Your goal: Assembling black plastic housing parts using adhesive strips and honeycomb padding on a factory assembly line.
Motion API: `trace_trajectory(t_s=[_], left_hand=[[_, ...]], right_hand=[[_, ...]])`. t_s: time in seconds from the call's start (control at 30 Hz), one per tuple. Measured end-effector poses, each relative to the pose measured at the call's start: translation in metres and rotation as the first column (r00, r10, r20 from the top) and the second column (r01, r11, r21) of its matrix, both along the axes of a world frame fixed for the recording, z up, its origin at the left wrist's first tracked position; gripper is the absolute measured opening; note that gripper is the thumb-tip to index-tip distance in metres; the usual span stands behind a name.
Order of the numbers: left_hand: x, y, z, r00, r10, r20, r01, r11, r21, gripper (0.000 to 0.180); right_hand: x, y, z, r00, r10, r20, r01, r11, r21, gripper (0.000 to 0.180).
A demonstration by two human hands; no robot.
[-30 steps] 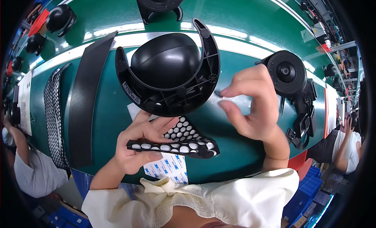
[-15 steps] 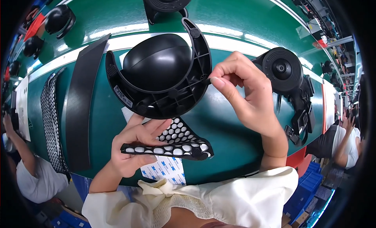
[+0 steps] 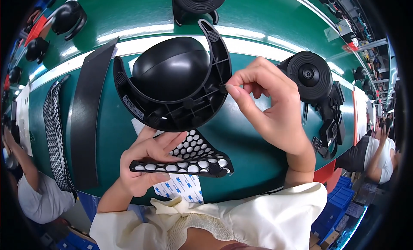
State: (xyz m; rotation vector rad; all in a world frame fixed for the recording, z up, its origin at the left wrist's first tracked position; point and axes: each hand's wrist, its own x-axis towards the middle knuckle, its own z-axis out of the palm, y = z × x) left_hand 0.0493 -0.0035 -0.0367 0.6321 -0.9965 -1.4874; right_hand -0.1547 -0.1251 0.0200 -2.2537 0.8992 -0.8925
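In front of me stands a black crescent-shaped plastic base (image 3: 215,99) with a ribbed underside, curving around a glossy black dome (image 3: 172,67). Several dark round pads sit on its ribs. My right hand (image 3: 275,104) is closed in a thumb-and-finger pinch at the base's right edge, its fingertips on a small round black pad (image 3: 223,88). My left hand (image 3: 142,157), below the base, grips a folded black sheet of round adhesive pads (image 3: 195,149) with white circles showing. Its raised fingers are close under the base; whether they touch it is unclear.
White printed backing paper (image 3: 183,187) lies under the sheet. To the left are a long black strip (image 3: 92,116) and another dotted sheet (image 3: 56,134). A round black base (image 3: 307,73) with cables stands right. Black units (image 3: 69,18) rest on the green line beyond; co-workers sit either side.
My right fingertips have shifted slightly left, and the small pad now lies against the base's ribs. The black unit at the top has moved right along the line.
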Motion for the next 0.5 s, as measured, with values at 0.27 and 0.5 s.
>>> trace_trajectory(t_s=[0.27, 0.5], left_hand=[[-0.003, -0.002, 0.004, 1.000, 0.027, -0.015, -0.027, 1.000, -0.012, 0.022], [0.000, 0.000, 0.003, 0.999, 0.025, 0.019, -0.025, 1.000, -0.003, 0.023]], right_hand=[[0.003, 0.009, -0.007, 0.947, -0.125, -0.295, -0.172, 0.577, -0.798, 0.026], [-0.009, 0.001, 0.002, 0.994, -0.103, -0.030, 0.089, 0.953, -0.290, 0.011]])
